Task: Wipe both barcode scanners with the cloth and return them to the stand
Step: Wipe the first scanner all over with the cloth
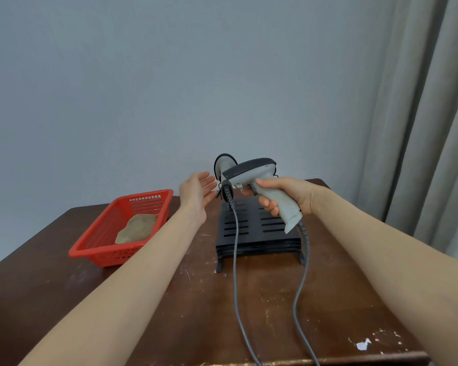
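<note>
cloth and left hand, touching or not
Apart. The head view shows the cloth lying in the red basket, left hand open above the table.

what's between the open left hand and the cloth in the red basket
Nothing solid: in the head view the left hand hovers open above and right of the cloth, with only the red basket rim in between.
</note>
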A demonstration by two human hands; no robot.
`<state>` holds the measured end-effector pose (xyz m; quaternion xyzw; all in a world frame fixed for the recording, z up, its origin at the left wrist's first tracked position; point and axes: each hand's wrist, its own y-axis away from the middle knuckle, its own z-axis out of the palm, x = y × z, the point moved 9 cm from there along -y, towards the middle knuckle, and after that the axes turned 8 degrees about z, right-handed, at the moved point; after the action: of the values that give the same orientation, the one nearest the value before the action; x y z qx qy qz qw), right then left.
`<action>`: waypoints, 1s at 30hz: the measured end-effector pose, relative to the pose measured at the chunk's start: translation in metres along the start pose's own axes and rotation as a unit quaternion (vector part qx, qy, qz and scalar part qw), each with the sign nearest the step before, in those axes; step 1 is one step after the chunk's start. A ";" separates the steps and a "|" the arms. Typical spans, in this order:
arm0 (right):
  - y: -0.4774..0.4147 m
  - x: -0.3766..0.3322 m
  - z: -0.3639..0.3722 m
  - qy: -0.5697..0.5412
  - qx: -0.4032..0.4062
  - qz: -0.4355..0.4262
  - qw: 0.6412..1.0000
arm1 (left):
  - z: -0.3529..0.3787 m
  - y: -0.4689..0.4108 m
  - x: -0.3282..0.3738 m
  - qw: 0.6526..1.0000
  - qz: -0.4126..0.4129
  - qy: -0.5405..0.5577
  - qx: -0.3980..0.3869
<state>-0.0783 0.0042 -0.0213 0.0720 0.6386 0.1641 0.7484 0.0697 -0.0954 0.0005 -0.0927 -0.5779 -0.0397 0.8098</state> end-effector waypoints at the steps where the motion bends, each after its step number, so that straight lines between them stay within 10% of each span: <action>1: -0.001 0.000 0.001 0.008 -0.005 -0.001 1.000 | 0.000 0.000 -0.001 1.000 0.001 0.000 0.000; 30: -0.007 0.005 0.001 0.057 0.020 0.012 0.998 | -0.008 -0.002 -0.008 1.000 -0.024 0.013 -0.006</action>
<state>-0.0759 -0.0005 -0.0276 0.0852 0.6828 0.1636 0.7069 0.0743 -0.0996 -0.0096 -0.0834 -0.5694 -0.0636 0.8153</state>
